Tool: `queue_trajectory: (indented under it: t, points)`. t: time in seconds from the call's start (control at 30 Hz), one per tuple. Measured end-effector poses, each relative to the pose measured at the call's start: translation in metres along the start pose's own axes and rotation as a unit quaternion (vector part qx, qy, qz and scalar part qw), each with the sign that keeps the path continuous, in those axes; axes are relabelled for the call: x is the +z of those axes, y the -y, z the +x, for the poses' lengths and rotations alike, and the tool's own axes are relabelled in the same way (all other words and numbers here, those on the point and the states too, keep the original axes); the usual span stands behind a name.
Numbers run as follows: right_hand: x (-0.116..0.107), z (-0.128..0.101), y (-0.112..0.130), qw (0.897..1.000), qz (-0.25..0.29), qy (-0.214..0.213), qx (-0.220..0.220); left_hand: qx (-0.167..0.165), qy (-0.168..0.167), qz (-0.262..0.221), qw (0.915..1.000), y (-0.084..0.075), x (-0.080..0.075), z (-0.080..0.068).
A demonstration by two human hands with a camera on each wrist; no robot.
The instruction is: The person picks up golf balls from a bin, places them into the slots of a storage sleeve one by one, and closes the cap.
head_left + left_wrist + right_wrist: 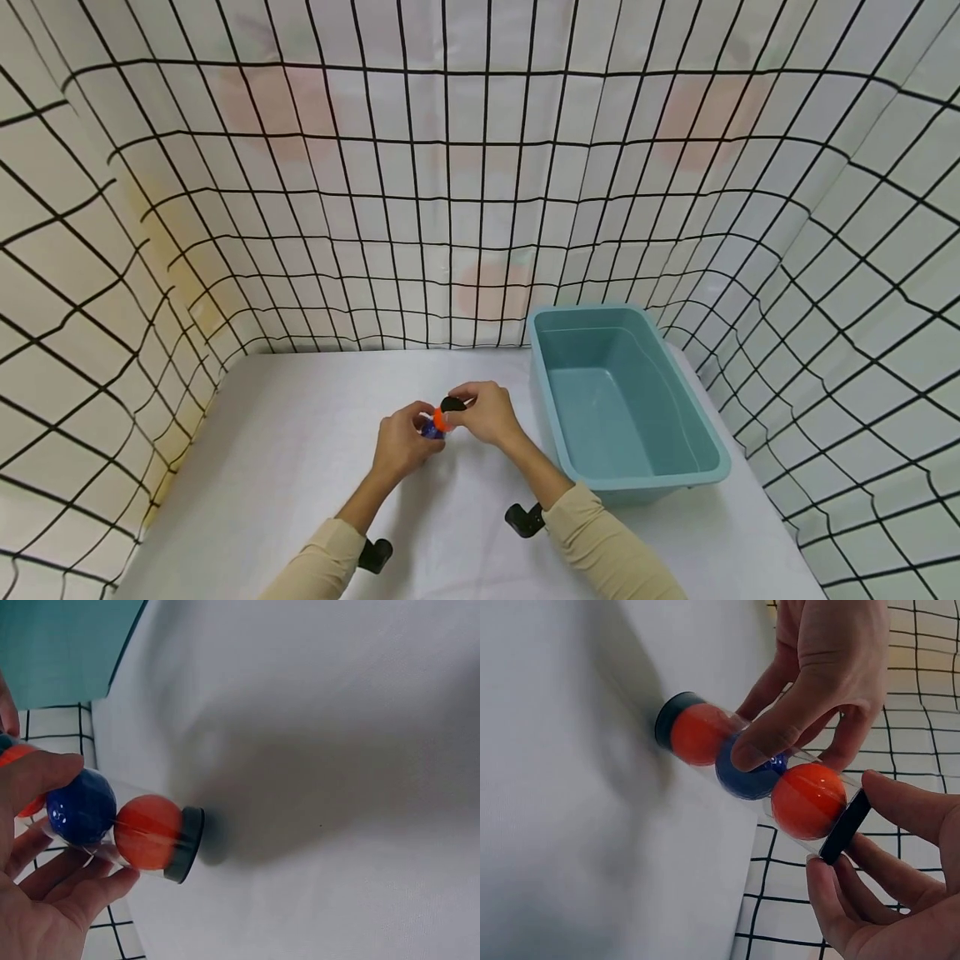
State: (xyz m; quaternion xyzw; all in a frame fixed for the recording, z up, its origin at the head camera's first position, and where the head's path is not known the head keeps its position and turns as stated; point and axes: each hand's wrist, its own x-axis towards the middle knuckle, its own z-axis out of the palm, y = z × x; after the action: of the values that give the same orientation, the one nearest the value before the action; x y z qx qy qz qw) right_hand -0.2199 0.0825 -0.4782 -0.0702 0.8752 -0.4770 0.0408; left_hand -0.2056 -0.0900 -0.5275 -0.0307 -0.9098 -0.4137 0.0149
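Observation:
A clear plastic tube holds an orange ball, a blue ball and another orange ball. My left hand grips the tube around its middle, thumb on the blue ball's side. A black cap closes the lower end, close to the white tabletop. My right hand pinches a second black cap at the tube's upper end, slightly tilted against the mouth.
A teal plastic bin with nothing showing inside stands on the table to the right of my hands. Checked curtain walls surround the table on three sides. White tabletop stretches to the left.

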Motion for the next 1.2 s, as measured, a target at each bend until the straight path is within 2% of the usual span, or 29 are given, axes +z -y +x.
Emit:
queue_trajectory:
  t: [0.27,0.63,0.87,1.2]
  points:
    - [0.0022,0.0010,0.0010,1.000,0.008,-0.010,-0.002,-0.002,0.001,-0.012,0.9999,0.0017,0.0012,-0.0007]
    - [0.0038,0.0025,0.0010,1.000,-0.009,-0.011,-0.006,0.008,0.002,-0.003,1.0000,0.0026,0.0001,-0.0013]
    - [0.0052,0.0020,0.0016,1.000,-0.005,-0.012,-0.006,-0.012,0.023,-0.007,0.9996,0.0031,-0.0011,-0.0008]
    - [0.0082,0.0020,0.0015,1.000,-0.004,-0.018,0.003,-0.020,0.038,-0.021,0.9989,0.0021,-0.0032,-0.0011]
